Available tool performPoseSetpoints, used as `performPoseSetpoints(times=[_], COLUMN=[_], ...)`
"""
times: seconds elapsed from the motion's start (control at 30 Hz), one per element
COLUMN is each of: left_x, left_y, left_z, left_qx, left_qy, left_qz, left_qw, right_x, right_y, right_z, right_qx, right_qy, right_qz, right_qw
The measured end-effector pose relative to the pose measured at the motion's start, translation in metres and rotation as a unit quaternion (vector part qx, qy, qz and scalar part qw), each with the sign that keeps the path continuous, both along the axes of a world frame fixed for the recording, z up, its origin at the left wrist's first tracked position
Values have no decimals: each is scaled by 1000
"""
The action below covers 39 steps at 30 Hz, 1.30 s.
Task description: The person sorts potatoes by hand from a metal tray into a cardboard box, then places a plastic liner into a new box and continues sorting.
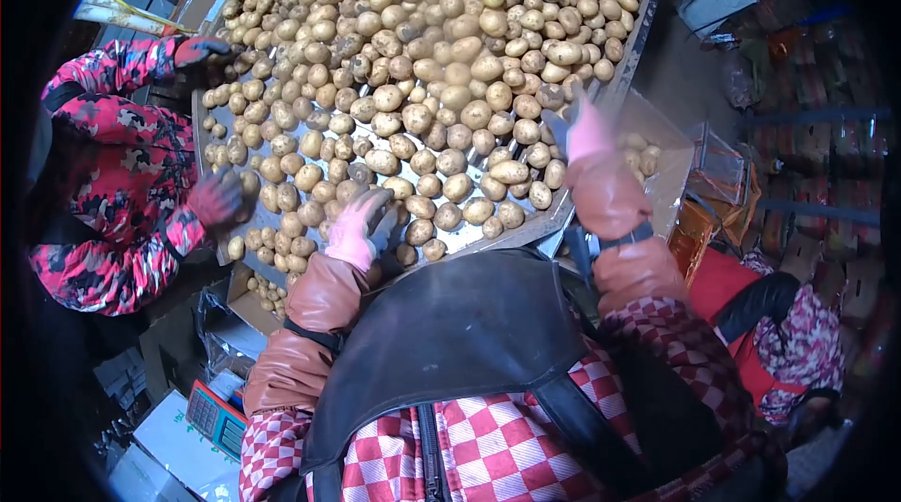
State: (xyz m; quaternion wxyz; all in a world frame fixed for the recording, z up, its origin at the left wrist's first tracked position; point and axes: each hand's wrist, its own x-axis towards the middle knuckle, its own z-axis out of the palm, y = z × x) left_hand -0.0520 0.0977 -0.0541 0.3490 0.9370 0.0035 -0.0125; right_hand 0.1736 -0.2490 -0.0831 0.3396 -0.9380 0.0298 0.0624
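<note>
Many potatoes [450, 136] cover a sloping sorting table [457, 237] in front of me. My left hand [359, 228], in a pink glove with grey fingers, rests at the near edge against potatoes, its fingers apart. Motion blurs my right hand [584, 133], in a similar glove, at the table's right side beside the potatoes; whether it grips one cannot be made out. Brown sleeve covers reach up both my forearms.
At the left, a co-worker in a pink camouflage jacket [122, 155] has both gloved hands by the potatoes. Boxes with potatoes stand at the right [641, 157] and lower left [267, 296]. A scale [214, 419] sits lower left; another person [798, 342] is lower right.
</note>
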Motion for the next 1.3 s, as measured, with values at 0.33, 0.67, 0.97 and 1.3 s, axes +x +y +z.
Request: performPoseSetpoints(times=[0.33, 0.67, 0.97, 1.3], left_x=[9, 10, 15, 21], left_y=[-4, -18, -31, -60], left_z=[8, -2, 41, 27], left_qx=[-8, -28, -298, -440], left_qy=[104, 89, 241, 168], left_qz=[-27, -45, 17, 56], left_qw=[994, 995, 924, 880], right_x=[56, -39, -81, -132], right_y=[40, 111, 111, 133], right_z=[52, 14, 66, 14], right_qx=[348, -229, 219, 582], right_qy=[107, 34, 447, 419], right_qz=[62, 315, 195, 67], right_qw=[929, 920, 845, 694])
